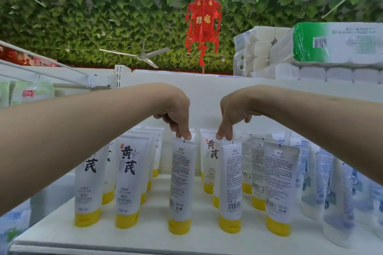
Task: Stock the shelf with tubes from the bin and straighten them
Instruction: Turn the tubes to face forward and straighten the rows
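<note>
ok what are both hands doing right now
Left hand: pinches the top of one yellow-capped tube.
Right hand: pinches the top of the neighbouring tube.

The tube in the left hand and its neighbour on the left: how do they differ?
The held tube shows its back, small print and a barcode; the neighbour shows its front, with large black characters. The left hand pinches the held tube's top; no hand holds the neighbour. Both are white, with yellow caps, standing cap-down on the shelf.
</note>
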The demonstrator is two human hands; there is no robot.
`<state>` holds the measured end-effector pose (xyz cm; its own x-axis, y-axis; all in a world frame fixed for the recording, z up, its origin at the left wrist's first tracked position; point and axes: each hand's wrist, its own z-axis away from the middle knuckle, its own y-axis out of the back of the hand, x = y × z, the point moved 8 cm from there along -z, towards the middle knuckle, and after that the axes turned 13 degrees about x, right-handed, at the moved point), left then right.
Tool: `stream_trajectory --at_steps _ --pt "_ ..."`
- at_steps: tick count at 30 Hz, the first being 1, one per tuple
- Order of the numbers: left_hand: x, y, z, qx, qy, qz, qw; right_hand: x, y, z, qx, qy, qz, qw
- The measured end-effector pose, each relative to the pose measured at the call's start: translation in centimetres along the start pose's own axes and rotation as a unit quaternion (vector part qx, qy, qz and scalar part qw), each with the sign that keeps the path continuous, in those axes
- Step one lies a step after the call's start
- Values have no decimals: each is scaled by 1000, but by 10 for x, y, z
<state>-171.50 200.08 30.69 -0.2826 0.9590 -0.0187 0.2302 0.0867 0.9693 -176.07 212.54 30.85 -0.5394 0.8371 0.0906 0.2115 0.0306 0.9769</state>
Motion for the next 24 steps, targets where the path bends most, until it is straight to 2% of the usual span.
stream_trajectory --at_steps 13,24 --pt "3 2 0 55 -45 80 994 -7 7 3 50 10 4 999" --pt "7 4 2 53 -53 71 995 1 6 4 62 41 -32 997"
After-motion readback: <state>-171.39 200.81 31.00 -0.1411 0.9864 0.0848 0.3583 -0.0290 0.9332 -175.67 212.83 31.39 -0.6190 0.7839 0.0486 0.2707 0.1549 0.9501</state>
